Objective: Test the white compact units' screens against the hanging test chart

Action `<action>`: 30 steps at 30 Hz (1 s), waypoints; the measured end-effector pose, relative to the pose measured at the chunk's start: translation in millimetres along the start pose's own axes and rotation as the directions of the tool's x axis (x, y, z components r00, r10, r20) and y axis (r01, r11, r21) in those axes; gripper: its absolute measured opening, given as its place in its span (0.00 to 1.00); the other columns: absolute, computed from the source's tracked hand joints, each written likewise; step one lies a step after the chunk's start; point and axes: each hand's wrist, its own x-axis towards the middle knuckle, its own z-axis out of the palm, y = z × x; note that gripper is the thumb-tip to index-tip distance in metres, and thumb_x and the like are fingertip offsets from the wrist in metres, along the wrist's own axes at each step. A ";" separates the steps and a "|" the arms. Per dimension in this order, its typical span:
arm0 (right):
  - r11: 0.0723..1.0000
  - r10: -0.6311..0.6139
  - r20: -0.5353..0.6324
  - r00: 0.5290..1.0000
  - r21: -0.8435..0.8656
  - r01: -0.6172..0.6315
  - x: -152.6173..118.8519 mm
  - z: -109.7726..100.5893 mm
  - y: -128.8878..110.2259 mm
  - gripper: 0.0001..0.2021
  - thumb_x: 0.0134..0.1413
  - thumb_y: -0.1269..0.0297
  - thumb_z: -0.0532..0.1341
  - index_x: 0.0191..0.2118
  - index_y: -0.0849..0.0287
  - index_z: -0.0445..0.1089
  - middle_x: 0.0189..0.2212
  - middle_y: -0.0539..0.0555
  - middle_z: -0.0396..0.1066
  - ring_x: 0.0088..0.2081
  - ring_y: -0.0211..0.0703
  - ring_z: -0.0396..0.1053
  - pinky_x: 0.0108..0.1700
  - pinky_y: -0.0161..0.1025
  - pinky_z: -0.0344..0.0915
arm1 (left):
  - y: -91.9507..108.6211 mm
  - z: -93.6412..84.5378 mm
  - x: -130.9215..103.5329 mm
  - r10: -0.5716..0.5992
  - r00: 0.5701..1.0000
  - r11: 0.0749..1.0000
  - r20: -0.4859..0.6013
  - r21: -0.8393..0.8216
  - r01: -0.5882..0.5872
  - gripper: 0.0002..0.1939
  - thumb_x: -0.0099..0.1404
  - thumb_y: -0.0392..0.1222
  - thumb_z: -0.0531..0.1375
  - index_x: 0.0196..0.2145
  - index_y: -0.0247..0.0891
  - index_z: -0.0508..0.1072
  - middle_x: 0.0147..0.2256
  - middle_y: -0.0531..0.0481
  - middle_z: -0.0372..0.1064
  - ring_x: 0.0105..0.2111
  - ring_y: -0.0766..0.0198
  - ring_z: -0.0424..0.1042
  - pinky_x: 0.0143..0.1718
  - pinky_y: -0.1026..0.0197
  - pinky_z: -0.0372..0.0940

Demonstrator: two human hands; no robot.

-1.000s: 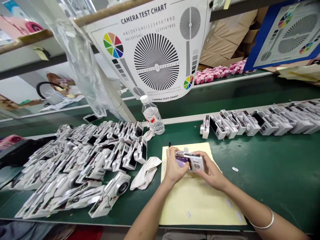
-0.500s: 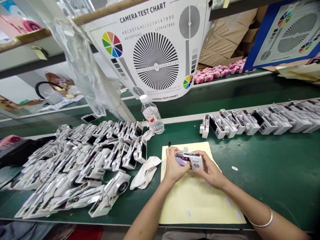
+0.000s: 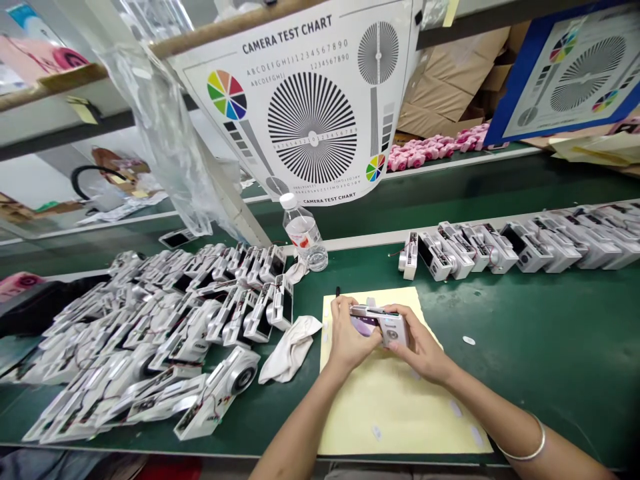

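A silver digital camera [image 3: 395, 331] is held between both hands above a yellow paper sheet [image 3: 400, 413]. Its screen side faces me, and the screen is lit. My left hand [image 3: 349, 337] is closed round the camera's left end, the thumb lying by the screen. Round the right end my right hand [image 3: 423, 347] is closed, thumb low beside the buttons. The lens side is turned away and hidden. Beyond the camera hangs a large camera test chart [image 3: 313, 127]. The tip of a black pen [image 3: 338, 291] shows at the sheet's top edge.
Many silver cameras [image 3: 195, 333] with exposed insides lie packed at the left. Another row of cameras [image 3: 530, 247] stands at the back right. A water bottle [image 3: 305, 233] and a white cloth [image 3: 291, 350] are left of the sheet. Pink cameras [image 3: 425, 152] lie behind.
The view has tipped up slightly, so the bench sits a little lower. Both hands keep the camera in nearly the same place and grip.
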 end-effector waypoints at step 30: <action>0.964 0.088 0.055 0.995 0.247 -0.099 0.3 -3.8 -1.2 0.19 0.53 0.58 0.56 0.50 0.50 0.51 0.45 0.55 0.52 0.41 0.43 0.60 0.36 0.39 0.70 | -1.0 0.7 -2.8 0.064 0.998 0.998 0.009 0.022 -0.064 0.24 0.43 0.36 0.57 0.40 0.37 0.58 0.40 0.45 0.53 0.43 0.55 0.59 0.44 0.51 0.61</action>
